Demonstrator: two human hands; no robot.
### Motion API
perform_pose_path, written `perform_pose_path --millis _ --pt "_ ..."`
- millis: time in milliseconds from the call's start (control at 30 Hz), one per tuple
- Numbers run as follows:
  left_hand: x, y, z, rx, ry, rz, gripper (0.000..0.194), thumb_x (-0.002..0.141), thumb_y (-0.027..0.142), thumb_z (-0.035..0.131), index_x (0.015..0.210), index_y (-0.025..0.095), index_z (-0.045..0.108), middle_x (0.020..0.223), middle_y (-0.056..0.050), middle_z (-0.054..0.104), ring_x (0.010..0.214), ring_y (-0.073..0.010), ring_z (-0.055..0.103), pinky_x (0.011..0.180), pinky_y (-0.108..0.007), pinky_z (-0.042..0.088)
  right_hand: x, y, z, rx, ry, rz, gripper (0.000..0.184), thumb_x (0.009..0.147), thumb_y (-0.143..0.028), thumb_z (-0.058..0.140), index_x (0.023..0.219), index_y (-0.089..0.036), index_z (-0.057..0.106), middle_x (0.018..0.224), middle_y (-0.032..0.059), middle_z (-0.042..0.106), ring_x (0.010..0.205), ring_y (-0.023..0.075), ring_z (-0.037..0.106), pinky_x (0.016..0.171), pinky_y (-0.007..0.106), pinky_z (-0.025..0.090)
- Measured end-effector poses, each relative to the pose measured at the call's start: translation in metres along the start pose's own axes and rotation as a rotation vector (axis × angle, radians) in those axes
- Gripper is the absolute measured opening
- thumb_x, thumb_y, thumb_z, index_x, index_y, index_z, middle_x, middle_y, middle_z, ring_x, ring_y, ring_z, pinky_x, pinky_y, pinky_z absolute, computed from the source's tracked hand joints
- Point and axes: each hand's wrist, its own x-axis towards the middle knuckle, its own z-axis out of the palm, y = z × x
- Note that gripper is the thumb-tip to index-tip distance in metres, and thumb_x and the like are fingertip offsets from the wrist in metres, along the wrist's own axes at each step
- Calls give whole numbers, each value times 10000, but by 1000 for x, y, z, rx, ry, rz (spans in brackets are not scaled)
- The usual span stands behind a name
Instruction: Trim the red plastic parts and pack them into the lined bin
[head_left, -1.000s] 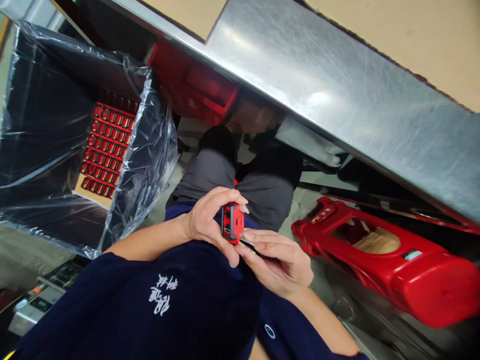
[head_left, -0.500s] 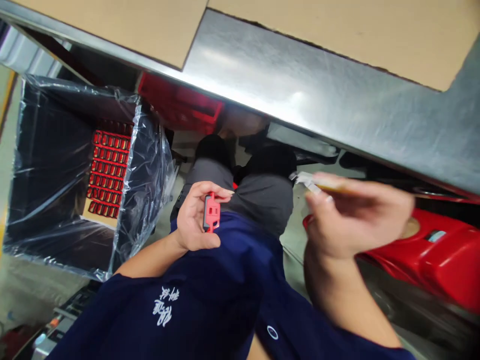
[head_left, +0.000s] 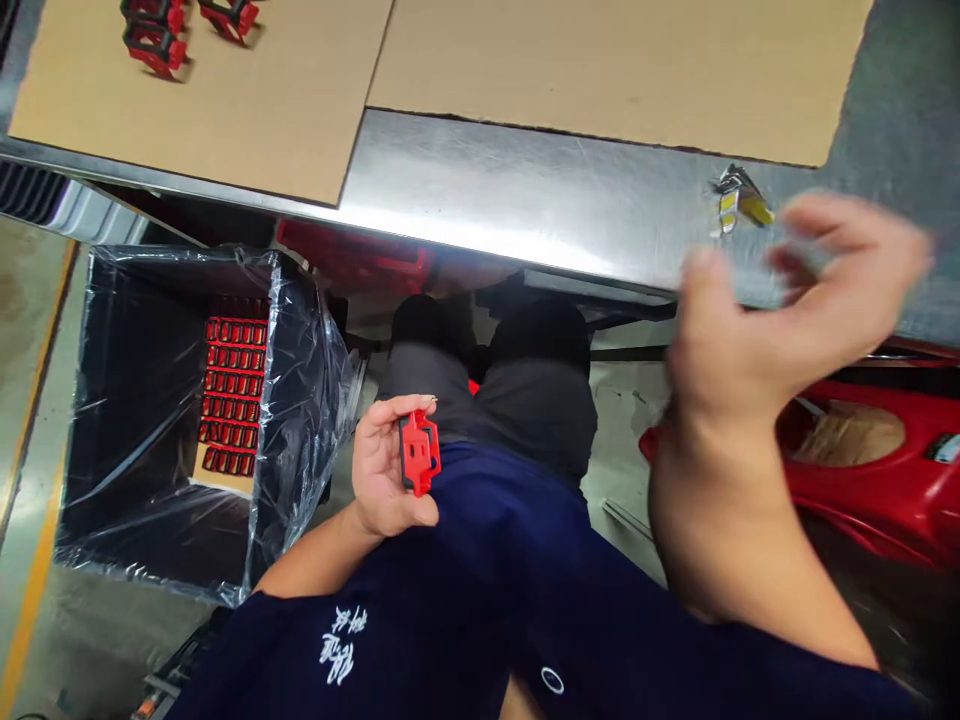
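My left hand (head_left: 386, 470) is closed around a small red and black plastic part (head_left: 420, 453), its thumb below and fingers above, over my lap. The part has small slots in its red face. At the right, my right hand (head_left: 795, 300) is blurred, with thumb and fingers apart and nothing between them. Just beyond its fingertips, a small silver and yellow tool (head_left: 739, 200) is at the front strip of the metal table (head_left: 540, 180); its exact kind is unclear.
Several red and black parts (head_left: 155, 50) stand on the left cardboard sheet (head_left: 285, 100). Another cardboard sheet (head_left: 600, 70) covers the table's middle. A plastic-lined dark bin (head_left: 112, 400) at the left holds rows of similar parts (head_left: 232, 385). A red stool (head_left: 900, 500) is at the right.
My right hand has let go of the silver and yellow tool and moved up over the table edge. My left hand still holds the red part, now turned slightly. The view has shifted.
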Motion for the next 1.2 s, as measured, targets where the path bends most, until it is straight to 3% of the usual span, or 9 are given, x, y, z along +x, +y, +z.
perform_pose_path --millis 33,133,167,233,400,500,767,933,1200 --pt "1 1 1 14 -20 35 875 760 721 738 1482 327 441 1250 -93 605 1154 -226 676 1024 -404 600 -19 -13 10 -48 117 29 161 950 -238 685 1097 -192 730 1112 64 757 1050 203 731 852 257 578" --pt "4 2 2 51 -102 179 895 776 605 800 1518 275 424 1264 -108 603 1209 -236 665 1058 -424 586 -72 -41 40 330 -559 313 198 879 -262 717 1051 -173 759 941 51 786 810 172 741 720 262 597" --pt "4 1 2 69 -125 226 906 779 577 811 1528 257 415 1261 -111 603 1218 -240 662 1057 -434 589 -85 -47 47 447 -716 424 205 876 -261 693 1042 -161 761 891 48 785 747 163 729 668 258 587" --pt "3 -1 2 120 -162 297 938 766 558 830 1539 242 403 1247 -114 614 1199 -250 677 1026 -457 609 -99 -51 57 575 -821 601 190 859 -234 642 966 -141 770 758 27 753 626 130 674 583 232 537" --pt "-1 -6 2 169 -209 378 988 738 548 854 1546 204 400 1241 -134 629 1182 -271 699 1026 -458 611 -99 -50 55 651 -852 724 172 779 -227 680 901 -142 765 706 -3 706 591 99 597 562 207 465" --pt "-3 -7 2 163 -224 395 998 738 537 856 1550 192 389 1263 -149 630 1191 -274 700 1020 -457 614 -97 -52 52 543 -866 740 137 779 -278 711 760 -145 732 635 -20 650 546 81 532 504 188 390" --pt "3 -3 0 312 -410 329 986 754 426 874 1555 179 355 1350 -205 652 1227 -323 691 979 -535 625 -93 -61 38 115 -810 508 177 798 -133 607 700 -181 746 581 -28 681 507 87 568 523 198 388" --pt "3 -2 3 333 -389 369 934 765 326 857 1537 122 373 1359 -235 642 1230 -323 690 948 -486 645 -94 -60 33 183 -835 469 226 791 -105 579 831 -192 785 614 -45 665 524 77 536 546 197 386" --pt "6 2 3 367 -457 403 880 810 306 810 1547 173 346 1319 -205 677 1209 -305 708 904 -471 665 -98 -55 36 187 -874 544 234 843 -203 606 619 -164 659 546 -51 536 513 70 418 512 219 309"
